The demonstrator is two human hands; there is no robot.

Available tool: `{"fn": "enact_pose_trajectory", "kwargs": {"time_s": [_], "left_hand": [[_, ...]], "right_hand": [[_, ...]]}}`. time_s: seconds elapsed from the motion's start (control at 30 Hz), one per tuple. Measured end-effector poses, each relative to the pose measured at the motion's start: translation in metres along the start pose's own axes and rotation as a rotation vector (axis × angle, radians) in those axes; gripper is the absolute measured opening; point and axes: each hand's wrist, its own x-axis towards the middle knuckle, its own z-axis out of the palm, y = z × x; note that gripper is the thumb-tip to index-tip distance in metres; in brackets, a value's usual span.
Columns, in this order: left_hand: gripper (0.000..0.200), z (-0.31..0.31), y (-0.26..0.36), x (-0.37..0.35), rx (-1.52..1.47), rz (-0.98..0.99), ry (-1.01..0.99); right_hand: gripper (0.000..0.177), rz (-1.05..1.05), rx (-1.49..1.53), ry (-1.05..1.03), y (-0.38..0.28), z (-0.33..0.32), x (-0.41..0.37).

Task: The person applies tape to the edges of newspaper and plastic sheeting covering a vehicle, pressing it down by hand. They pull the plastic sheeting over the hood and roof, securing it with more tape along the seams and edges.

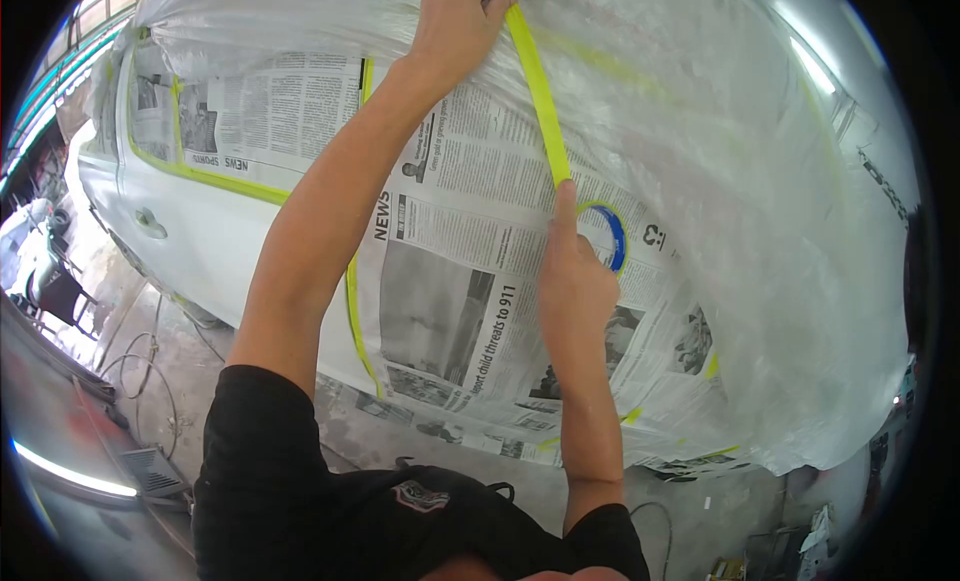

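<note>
1. Left hand (462,21), at 12 o'clock: its fingers are closed at the top end of a yellow tape strip (538,91); the upper frame edge cuts off part of the grip.
2. Right hand (580,281), at 3 o'clock: it grips the tape roll (617,238), index finger stretched along the strip's lower end. The roll, with its blue core, shows between 2 and 3 o'clock, partly hidden by the hand.
3. The strip slants from 12 o'clock down towards 2, along newspaper (520,221) that covers the middle of the car's side.
4. Clear plastic sheet (780,211) drapes the car from 11 o'clock round to 4, wrinkled and loose, close beside the strip.
5. The left forearm (320,221) runs from 8 o'clock up to 12, hiding part of the newspaper.
6. At 9 o'clock lies the white car door (230,251), its handle (148,223) bare; a window border of yellow tape (215,180) runs at 10.
7. At 8 o'clock, a cable (152,346) loops over the floor (190,371), near a bright light strip (75,471).
8. The black shirt (400,526) blocks the view at 6 o'clock.
</note>
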Motion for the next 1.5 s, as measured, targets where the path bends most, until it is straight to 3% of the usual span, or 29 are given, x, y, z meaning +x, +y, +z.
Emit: {"fn": "enact_pose_trajectory", "kwargs": {"time_s": [0.07, 0.17, 0.27, 0.37, 0.47, 0.57, 0.67, 0.77, 0.8, 0.9, 1.1, 1.27, 1.37, 1.5], "left_hand": [[0.02, 0.001, 0.002, 0.003, 0.05, 0.172, 0.074], [0.043, -0.002, 0.01, 0.0, -0.188, -0.386, -0.223], [0.02, -0.002, -0.001, -0.002, 0.243, 0.174, -0.159], [0.025, -0.011, 0.002, -0.008, 0.32, 0.257, -0.258], [0.048, -0.018, 0.021, -0.034, 0.346, 0.301, -0.317], [0.091, -0.019, 0.044, -0.055, 0.526, 0.176, -0.454], [0.13, -0.014, 0.06, -0.059, 0.475, 0.049, -0.541], [0.144, -0.011, 0.065, -0.063, 0.519, 0.048, -0.582], [0.146, -0.011, 0.066, -0.064, 0.528, 0.051, -0.586], [0.149, -0.008, 0.069, -0.06, 0.545, 0.055, -0.604], [0.151, -0.006, 0.071, -0.053, 0.574, 0.049, -0.61], [0.149, -0.01, 0.075, -0.061, 0.598, 0.001, -0.586], [0.144, -0.011, 0.084, -0.076, 0.585, 0.076, -0.522], [0.138, -0.006, 0.099, -0.114, 0.33, 0.102, -0.638]], "right_hand": [[0.068, -0.008, -0.13, -0.066, -0.007, 0.002, 0.004], [0.071, 0.025, -0.195, -0.109, -0.015, 0.011, 0.009], [0.072, 0.043, -0.174, -0.09, -0.015, 0.013, 0.01], [0.071, 0.071, -0.147, -0.093, -0.016, 0.011, 0.009], [0.07, 0.081, -0.133, -0.116, -0.017, 0.007, 0.012], [0.068, 0.072, -0.139, -0.135, -0.018, 0.004, 0.013], [0.066, 0.081, -0.124, -0.137, -0.018, 0.001, 0.014], [0.065, 0.062, -0.131, -0.087, -0.018, 0.006, 0.014], [0.064, 0.05, -0.141, -0.064, -0.017, 0.008, 0.013], [0.066, -0.256, -0.012, 0.158, -0.003, 0.007, -0.007], [0.064, -0.087, -0.137, -0.026, 0.028, 0.0, -0.066], [0.064, 0.05, -0.106, -0.135, 0.013, 0.01, -0.053], [0.064, 0.068, -0.123, -0.16, 0.009, 0.008, -0.049], [0.064, 0.089, -0.078, -0.177, 0.009, 0.008, -0.047]]}}
